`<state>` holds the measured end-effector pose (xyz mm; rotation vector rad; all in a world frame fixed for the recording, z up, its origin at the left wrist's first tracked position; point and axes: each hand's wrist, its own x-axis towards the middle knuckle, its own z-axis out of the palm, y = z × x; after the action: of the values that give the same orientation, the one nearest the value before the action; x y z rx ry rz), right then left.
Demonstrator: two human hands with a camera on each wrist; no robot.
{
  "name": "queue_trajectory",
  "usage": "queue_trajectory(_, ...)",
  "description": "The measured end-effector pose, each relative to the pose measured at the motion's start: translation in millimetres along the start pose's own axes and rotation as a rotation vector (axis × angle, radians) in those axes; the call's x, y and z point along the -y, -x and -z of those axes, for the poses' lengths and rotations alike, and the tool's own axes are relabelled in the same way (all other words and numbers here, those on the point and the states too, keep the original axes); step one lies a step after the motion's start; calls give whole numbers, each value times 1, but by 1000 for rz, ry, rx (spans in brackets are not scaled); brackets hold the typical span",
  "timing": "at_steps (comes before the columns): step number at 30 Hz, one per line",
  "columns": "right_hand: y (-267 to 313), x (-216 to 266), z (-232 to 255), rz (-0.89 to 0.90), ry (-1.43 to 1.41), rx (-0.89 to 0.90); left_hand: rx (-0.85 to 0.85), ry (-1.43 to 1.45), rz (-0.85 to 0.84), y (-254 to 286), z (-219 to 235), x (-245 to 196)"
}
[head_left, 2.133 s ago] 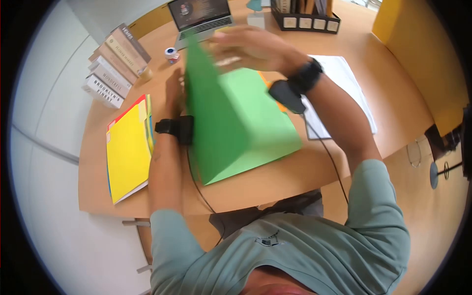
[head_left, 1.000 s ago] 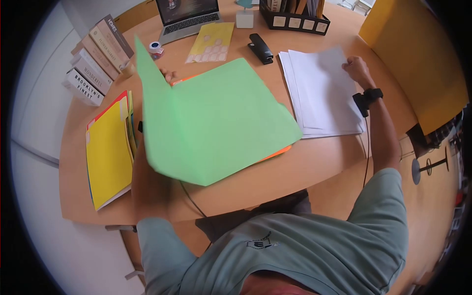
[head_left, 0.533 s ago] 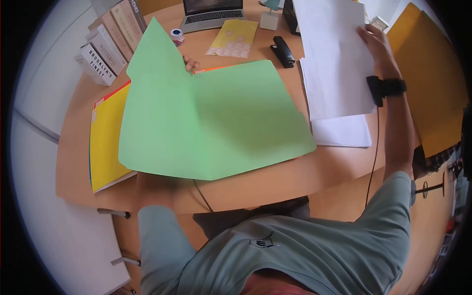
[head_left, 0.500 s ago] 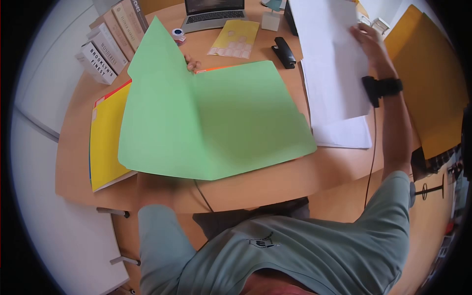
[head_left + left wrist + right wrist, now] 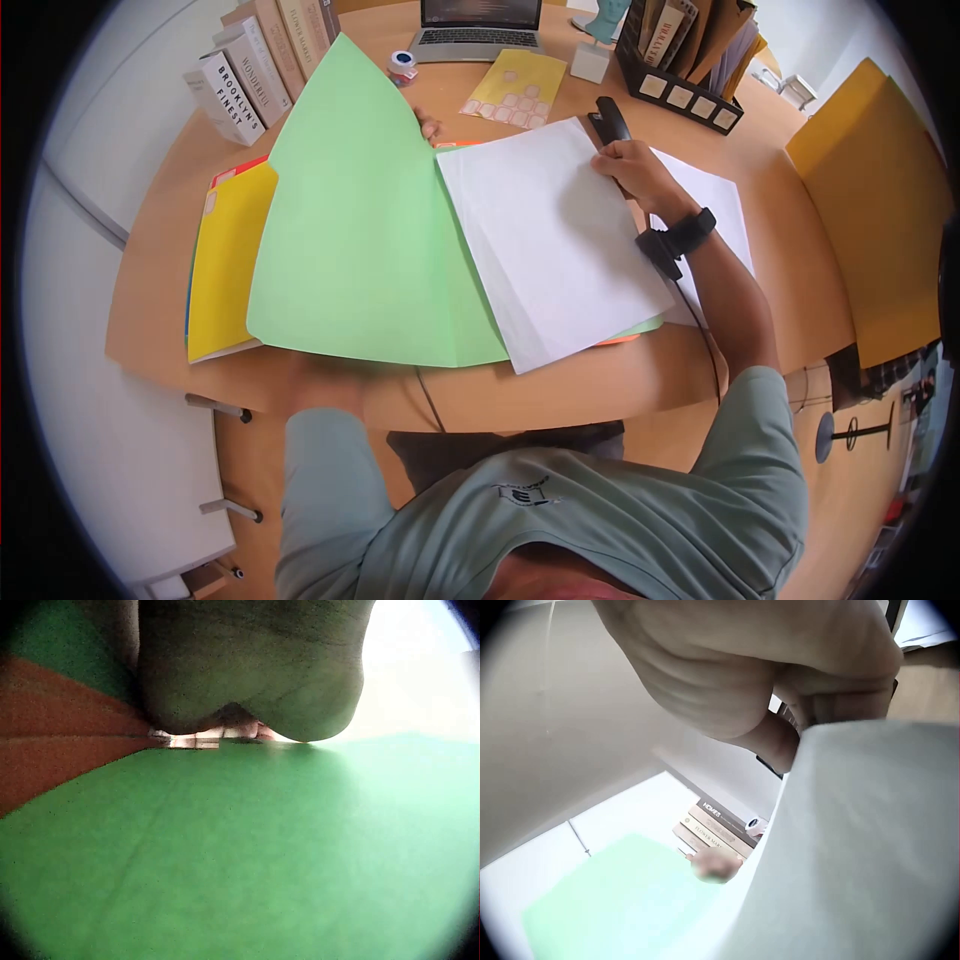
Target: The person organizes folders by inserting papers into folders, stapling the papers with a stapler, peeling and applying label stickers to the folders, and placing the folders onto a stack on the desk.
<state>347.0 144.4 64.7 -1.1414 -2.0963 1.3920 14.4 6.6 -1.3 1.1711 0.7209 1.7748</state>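
Observation:
A green folder (image 5: 350,230) lies spread on the desk, its left cover raised. My left hand (image 5: 428,127) is mostly hidden behind that cover; its fingertips curl at the top edge near the fold. In the left wrist view the palm (image 5: 255,667) lies close against the green card. My right hand (image 5: 640,172) pinches several white sheets of paper (image 5: 560,240) by their upper right corner, thumb on one face and fingers on the other. The sheets overlap the folder's right half at a slant. Orange card (image 5: 620,340) peeks from under the folder.
More white paper (image 5: 715,200) lies to the right. A black stapler (image 5: 608,120), a yellow envelope (image 5: 520,85), a tape roll (image 5: 402,66) and a laptop (image 5: 480,35) stand beyond. Yellow folders (image 5: 225,270) and books (image 5: 235,95) are left; a black file box (image 5: 680,85) is back right.
My right hand let go of the green folder's cover, took white sheets from the pile on the right, lifted them and brought them left over the folder. My left hand keeps the cover raised.

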Motion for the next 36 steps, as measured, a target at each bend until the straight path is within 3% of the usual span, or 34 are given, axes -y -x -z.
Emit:
queue_trajectory(3, 16, 13, 2, 10, 162, 18, -20, -32, 5, -2, -2, 0)
queue_trajectory(6, 40, 42, 5, -41, 500, 119, -35, -53, 14, -2, -4, -2)
queue_trajectory(12, 29, 20, 12, 37, 371, 79, -49, -78, 25, -1, -10, -7)
queue_trajectory(18, 42, 39, 0, 19, 303, 77, -50, -90, 21, -2, -10, -9)
queue_trajectory(24, 34, 27, -2, 67, 191, 113, -50, -97, 16, 0, -13, -13)
queue_trajectory(36, 46, 37, 0, -7, 328, 211, -44, -103, -2, 0, -15, -16)
